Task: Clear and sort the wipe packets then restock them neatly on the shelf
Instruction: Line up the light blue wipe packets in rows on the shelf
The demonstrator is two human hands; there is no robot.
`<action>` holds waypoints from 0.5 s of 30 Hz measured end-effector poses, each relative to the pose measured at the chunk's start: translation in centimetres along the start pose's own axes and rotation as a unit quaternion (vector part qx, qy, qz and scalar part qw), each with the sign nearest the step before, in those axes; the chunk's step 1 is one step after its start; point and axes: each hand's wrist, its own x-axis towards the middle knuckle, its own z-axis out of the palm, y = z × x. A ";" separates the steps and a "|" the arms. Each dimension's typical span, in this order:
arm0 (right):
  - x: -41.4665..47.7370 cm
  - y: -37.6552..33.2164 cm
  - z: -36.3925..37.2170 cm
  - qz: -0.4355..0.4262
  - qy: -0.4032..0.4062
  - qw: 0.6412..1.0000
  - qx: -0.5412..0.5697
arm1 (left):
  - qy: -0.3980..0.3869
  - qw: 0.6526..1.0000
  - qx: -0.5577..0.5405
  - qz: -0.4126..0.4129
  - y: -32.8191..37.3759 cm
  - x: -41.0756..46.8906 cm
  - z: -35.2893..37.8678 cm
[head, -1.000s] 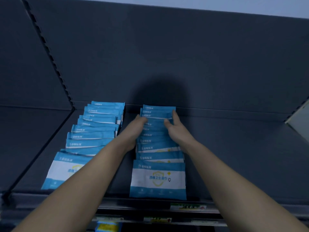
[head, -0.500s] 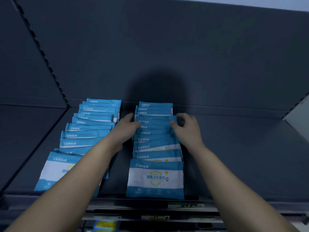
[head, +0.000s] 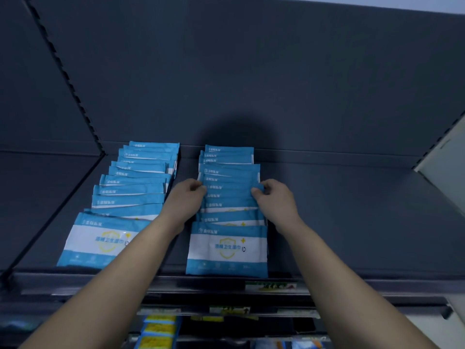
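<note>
Our left hand (head: 185,200) and right hand (head: 274,200) curl their fingers onto the two side edges of the right row of wipe packets (head: 227,248), pinching packets midway along it. That row lies overlapped on the dark shelf (head: 352,235), with the left row (head: 130,190) just beside it.

Retail shop, stocked display aisle. Dark metal shelf (head: 352,235) with flat back panel (head: 251,71) and slotted upright (head: 68,79), typical store fixture. Many identical blue-and-white wipe packets (head: 227,248) lined in two front-to-back rows, faces forward. Label strip (head: 271,286) with printed tags along shelf front edge; more tags on edge below. Yellow-and-blue packs (head: 159,328) lined on lower level.
</note>
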 end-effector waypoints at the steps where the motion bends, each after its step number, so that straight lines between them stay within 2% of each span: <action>1: -0.1 0.0 0.1 -0.009 0.005 1.000 -0.003 | -0.010 1.000 0.006 -0.009 0.1 0.0 0.0; 5: -0.3 -0.5 0.3 -0.061 -0.002 0.998 -0.008 | 0.029 1.000 -0.002 0.002 -0.2 0.4 -0.3; 8: 0.0 -0.4 0.0 -0.054 -0.019 0.998 0.000 | 0.025 1.000 -0.016 -0.001 -0.6 0.6 -0.5; 12: 1.3 0.0 -0.4 -0.030 0.029 0.999 0.032 | 0.050 0.997 -0.032 0.043 0.7 0.9 -0.3; 15: 2.7 0.0 0.0 0.007 0.016 0.999 0.046 | -0.002 0.998 -0.050 0.030 2.1 1.6 0.0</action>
